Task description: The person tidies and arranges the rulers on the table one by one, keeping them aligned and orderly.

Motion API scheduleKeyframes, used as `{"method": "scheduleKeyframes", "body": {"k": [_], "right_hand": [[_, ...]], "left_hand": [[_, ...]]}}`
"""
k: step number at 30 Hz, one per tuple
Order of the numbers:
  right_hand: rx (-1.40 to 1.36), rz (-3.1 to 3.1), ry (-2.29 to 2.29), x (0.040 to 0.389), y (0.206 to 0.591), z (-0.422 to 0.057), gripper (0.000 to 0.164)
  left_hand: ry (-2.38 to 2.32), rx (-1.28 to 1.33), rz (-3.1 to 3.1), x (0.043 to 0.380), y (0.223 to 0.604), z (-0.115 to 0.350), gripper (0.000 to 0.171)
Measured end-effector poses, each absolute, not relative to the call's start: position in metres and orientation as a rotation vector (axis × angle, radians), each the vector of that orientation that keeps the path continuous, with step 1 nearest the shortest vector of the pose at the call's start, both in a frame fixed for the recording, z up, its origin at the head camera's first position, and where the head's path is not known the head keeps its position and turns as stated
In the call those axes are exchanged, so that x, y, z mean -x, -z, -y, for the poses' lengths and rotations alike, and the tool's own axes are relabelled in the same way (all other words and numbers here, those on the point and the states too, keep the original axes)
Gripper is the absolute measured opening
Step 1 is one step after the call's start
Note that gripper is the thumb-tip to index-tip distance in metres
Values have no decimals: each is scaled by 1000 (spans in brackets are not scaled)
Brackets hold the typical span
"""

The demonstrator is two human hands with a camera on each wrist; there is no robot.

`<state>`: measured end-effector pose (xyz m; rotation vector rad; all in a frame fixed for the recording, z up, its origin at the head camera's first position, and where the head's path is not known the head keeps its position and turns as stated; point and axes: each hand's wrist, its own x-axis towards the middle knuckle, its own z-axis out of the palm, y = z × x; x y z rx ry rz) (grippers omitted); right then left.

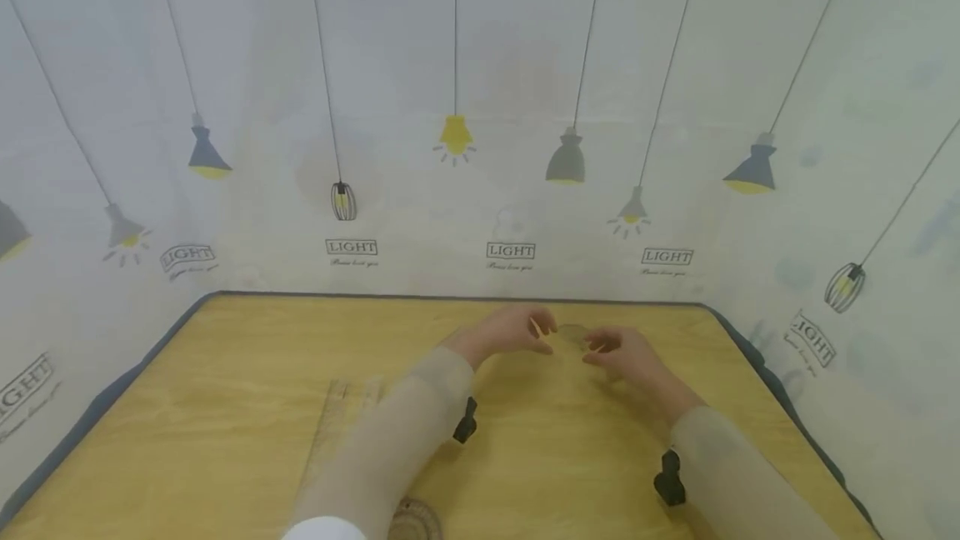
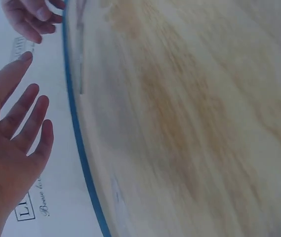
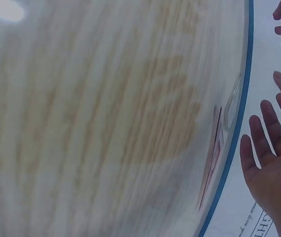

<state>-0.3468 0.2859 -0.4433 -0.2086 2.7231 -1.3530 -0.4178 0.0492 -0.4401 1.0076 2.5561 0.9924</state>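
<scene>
Both hands are raised over the far part of the table, facing each other with a gap between. My left hand (image 1: 516, 330) has its fingers loosely bent and holds nothing; in the left wrist view that hand (image 2: 17, 133) shows its fingers spread. Opposite it, my right hand (image 1: 624, 353) is also empty, and the right wrist view shows the hand (image 3: 276, 168) with fingers apart. A thin, clear rounded piece (image 1: 573, 330) lies on the table, seen between the fingertips of the two hands.
The wooden-topped table (image 1: 247, 340) has a dark edge. A clear, ruler-like strip (image 1: 327, 411) lies at left, partly behind the left sleeve. Near the front, a round see-through disc with markings (image 1: 417, 518) is partly hidden by that sleeve. Lamp-printed walls (image 1: 420, 215) enclose the table.
</scene>
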Motion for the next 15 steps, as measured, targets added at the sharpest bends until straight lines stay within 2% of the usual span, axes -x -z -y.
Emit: {"method": "scheduleKeyframes", "body": {"k": [15], "right_hand": [[119,-2708,1303,375,459,-310,49]], "left_hand": [[-1035,-1031,-2610,462,489,-96,44]]}}
